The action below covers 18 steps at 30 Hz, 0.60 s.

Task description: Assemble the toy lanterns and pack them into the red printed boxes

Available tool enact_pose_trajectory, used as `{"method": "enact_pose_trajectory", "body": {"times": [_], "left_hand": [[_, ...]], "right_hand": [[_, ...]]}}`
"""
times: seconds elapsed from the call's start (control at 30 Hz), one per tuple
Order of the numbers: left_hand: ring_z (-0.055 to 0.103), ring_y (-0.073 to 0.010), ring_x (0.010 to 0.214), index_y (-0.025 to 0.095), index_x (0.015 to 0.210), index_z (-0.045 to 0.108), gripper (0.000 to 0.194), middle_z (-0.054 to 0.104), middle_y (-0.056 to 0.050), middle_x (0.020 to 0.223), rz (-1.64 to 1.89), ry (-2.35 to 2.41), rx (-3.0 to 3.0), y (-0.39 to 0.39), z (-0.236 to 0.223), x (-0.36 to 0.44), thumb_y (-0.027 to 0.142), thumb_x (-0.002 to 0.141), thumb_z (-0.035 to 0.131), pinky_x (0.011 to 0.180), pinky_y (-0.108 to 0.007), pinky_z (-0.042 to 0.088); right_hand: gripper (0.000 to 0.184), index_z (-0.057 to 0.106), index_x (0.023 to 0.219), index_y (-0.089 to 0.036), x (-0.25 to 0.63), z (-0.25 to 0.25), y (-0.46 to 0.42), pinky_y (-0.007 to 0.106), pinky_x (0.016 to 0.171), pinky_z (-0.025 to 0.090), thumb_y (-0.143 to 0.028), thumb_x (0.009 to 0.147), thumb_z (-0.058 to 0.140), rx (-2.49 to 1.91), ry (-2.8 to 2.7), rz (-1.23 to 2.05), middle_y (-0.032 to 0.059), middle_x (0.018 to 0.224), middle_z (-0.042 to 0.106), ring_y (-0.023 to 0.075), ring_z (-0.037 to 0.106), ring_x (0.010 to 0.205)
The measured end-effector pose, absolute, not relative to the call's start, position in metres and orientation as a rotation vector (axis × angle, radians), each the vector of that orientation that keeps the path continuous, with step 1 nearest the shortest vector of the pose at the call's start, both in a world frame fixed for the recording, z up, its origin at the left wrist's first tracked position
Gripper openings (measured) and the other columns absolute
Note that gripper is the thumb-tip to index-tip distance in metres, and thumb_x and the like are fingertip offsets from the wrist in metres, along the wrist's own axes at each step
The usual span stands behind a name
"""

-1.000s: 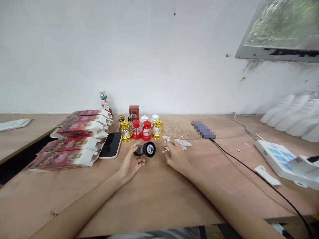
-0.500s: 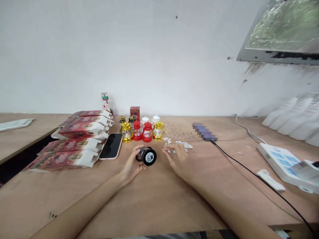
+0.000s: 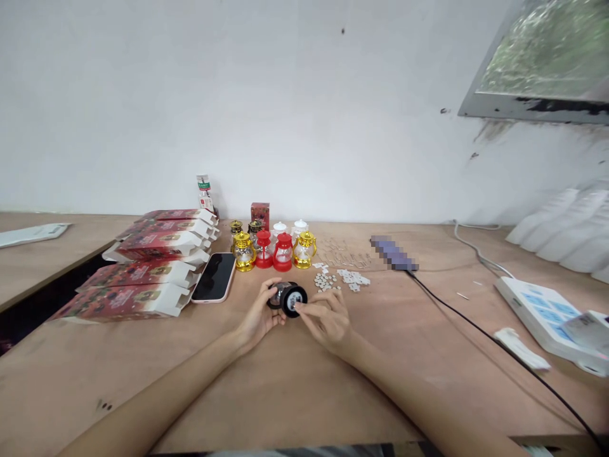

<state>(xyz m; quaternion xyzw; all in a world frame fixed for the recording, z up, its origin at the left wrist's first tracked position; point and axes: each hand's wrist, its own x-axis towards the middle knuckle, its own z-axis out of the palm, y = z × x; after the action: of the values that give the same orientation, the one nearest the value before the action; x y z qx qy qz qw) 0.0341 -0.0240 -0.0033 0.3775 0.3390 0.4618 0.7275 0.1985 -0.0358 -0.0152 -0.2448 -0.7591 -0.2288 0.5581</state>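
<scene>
My left hand (image 3: 257, 322) is wrapped round a small black lantern (image 3: 286, 306), tipped on its side with its round underside facing me and to the right. A pale recess with dark marks shows in that underside. The fingers of my right hand (image 3: 332, 322) are pinched together at the recess; whatever sits between the fingertips is too small to name. Just beyond my right hand lie several small pale discs (image 3: 324, 281), with a heap of little white pieces (image 3: 353, 279) beside them. Gold lanterns (image 3: 304, 251), red lanterns (image 3: 282, 252) and others in black and white stand behind.
Red printed cartons (image 3: 137, 276) lie stacked at the left, with a phone (image 3: 214, 278) next to them. Thin metal wire pieces (image 3: 349, 257) are spread at the back. A black cable (image 3: 476, 325) crosses the right side near a white power strip (image 3: 537, 317).
My right hand has moved left from the small discs to the lantern's underside, fingertips pinched. My left hand keeps the black lantern and has shifted slightly right.
</scene>
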Motion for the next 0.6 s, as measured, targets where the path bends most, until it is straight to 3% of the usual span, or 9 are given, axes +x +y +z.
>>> {"method": "enact_pose_trajectory", "body": {"times": [0.33,0.5,0.6], "left_hand": [[0.056,-0.01,0.053,0.025,0.105,0.047,0.023,0.06,-0.001,0.089,1.021,0.774,0.73,-0.024,0.005,0.033,0.03,0.083,0.05,0.048,-0.022,0.045],[0.056,-0.0103,0.052,0.025,0.105,0.048,0.021,0.058,0.0,0.085,1.015,0.76,0.689,-0.023,0.007,0.031,0.03,0.085,0.047,0.048,-0.022,0.045],[0.057,-0.0108,0.054,0.024,0.106,0.048,0.022,0.058,0.0,0.085,0.999,0.751,0.691,-0.022,0.005,0.031,0.031,0.084,0.048,0.048,-0.022,0.045]], "right_hand": [[0.036,0.05,0.109,-0.02,0.211,-0.011,-0.032,0.033,0.07,0.043,-0.002,0.079,0.054,-0.593,-1.798,-0.573,0.0054,0.094,0.071,0.0176,0.06,0.078],[0.019,0.055,0.087,-0.021,0.245,-0.013,-0.009,0.034,0.068,0.039,-0.005,0.079,0.05,-0.99,-1.828,-0.619,0.0041,0.076,0.069,0.0208,0.058,0.073],[0.019,0.056,0.081,-0.021,0.259,-0.017,0.0,0.034,0.07,0.037,-0.003,0.075,0.05,-1.201,-2.002,-0.476,0.0039,0.075,0.069,0.0221,0.059,0.076]]}}
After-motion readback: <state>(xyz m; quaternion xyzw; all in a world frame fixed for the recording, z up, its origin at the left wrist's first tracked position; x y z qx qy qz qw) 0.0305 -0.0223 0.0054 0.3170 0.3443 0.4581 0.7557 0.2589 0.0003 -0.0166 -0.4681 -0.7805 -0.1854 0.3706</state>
